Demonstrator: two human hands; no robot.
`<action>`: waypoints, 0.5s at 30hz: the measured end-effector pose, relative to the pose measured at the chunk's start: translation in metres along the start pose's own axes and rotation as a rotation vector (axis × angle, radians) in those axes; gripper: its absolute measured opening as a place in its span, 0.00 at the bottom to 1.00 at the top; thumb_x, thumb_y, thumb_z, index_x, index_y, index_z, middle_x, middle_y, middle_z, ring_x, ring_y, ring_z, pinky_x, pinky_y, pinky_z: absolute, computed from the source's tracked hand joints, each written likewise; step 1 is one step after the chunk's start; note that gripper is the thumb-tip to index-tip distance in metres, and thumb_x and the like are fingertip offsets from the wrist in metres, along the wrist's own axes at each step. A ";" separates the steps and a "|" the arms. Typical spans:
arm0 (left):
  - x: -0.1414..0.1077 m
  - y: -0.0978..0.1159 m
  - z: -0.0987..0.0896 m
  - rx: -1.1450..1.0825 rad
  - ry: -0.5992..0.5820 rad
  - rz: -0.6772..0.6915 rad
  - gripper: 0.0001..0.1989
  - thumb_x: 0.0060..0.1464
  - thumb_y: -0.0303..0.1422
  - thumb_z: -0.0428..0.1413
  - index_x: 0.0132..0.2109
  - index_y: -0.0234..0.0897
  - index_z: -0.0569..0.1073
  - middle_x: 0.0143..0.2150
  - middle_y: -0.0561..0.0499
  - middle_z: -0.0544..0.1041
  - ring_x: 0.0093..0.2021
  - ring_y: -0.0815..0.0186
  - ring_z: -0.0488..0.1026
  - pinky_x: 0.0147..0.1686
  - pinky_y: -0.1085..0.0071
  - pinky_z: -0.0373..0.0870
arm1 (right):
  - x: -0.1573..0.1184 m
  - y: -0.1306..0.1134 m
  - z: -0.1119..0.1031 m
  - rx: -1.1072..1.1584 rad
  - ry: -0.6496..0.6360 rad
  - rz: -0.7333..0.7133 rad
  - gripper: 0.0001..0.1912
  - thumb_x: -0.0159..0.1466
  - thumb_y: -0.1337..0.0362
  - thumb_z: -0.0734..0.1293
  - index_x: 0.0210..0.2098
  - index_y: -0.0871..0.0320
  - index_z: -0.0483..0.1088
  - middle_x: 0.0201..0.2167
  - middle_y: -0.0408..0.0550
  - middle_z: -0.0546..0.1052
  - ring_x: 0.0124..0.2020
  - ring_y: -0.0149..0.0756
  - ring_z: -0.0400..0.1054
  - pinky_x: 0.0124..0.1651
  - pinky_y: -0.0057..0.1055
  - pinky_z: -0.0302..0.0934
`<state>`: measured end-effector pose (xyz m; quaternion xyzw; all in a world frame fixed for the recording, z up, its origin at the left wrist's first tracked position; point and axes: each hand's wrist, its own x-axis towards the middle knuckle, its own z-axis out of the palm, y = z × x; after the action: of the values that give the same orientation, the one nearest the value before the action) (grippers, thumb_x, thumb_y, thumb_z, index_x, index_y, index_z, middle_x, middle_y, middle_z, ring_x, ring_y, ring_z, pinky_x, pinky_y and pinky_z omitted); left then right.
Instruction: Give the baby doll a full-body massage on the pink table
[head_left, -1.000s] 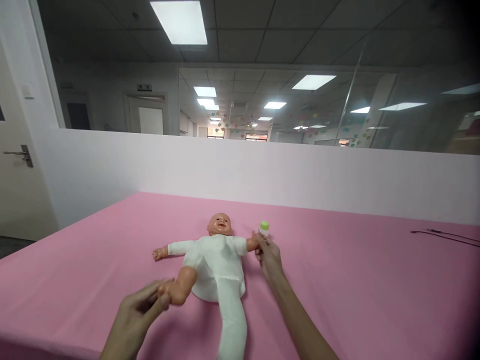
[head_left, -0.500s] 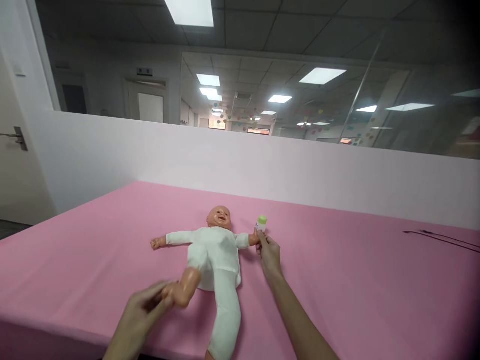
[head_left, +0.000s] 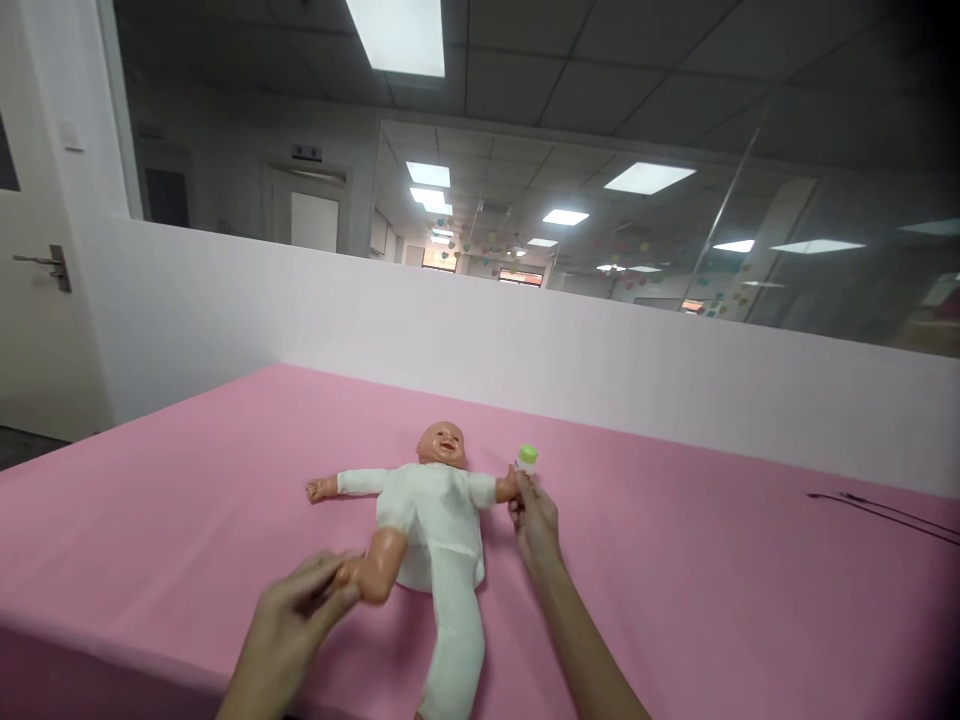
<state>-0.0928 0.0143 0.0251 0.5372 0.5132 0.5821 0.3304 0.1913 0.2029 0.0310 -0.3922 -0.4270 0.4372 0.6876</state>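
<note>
Since the earlier frame little is changed in the head view: the doll (head_left: 431, 520) lies mid-table (head_left: 712, 590), its bare foot clasped by the left hand (head_left: 289, 625), its wrist pinched by the right hand (head_left: 534, 515) beside the green-capped bottle (head_left: 526, 458), so the limbs are best eased gently.

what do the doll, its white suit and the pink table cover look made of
Doll: likely smooth plastic or vinyl; the head and bare leg shine slightly. White suit: soft matte fabric, creased and loose. Pink cover: matte cloth, probably, without glare. Left hand grips the bare foot.
</note>
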 end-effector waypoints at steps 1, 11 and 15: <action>0.020 0.002 0.010 -0.013 0.004 0.022 0.18 0.54 0.48 0.62 0.38 0.37 0.82 0.39 0.46 0.80 0.44 0.53 0.76 0.44 0.67 0.74 | -0.008 0.000 0.007 -0.056 -0.085 0.003 0.22 0.52 0.45 0.77 0.30 0.57 0.74 0.17 0.37 0.66 0.17 0.27 0.54 0.18 0.27 0.46; 0.063 0.014 0.058 -0.011 -0.091 0.139 0.15 0.54 0.42 0.61 0.34 0.34 0.82 0.30 0.48 0.77 0.34 0.59 0.74 0.37 0.69 0.71 | -0.027 0.009 0.022 -0.203 -0.172 -0.029 0.24 0.55 0.42 0.75 0.26 0.57 0.68 0.18 0.37 0.67 0.19 0.27 0.56 0.22 0.27 0.50; -0.004 0.003 0.022 0.007 -0.111 0.046 0.16 0.53 0.47 0.63 0.40 0.41 0.85 0.31 0.48 0.78 0.35 0.57 0.76 0.36 0.69 0.74 | 0.000 0.019 -0.007 -0.102 0.134 -0.037 0.25 0.55 0.41 0.73 0.25 0.55 0.67 0.16 0.36 0.63 0.18 0.28 0.55 0.21 0.28 0.50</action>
<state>-0.0707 0.0149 0.0246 0.5815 0.4836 0.5570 0.3431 0.1925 0.2078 0.0112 -0.4471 -0.4089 0.3746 0.7018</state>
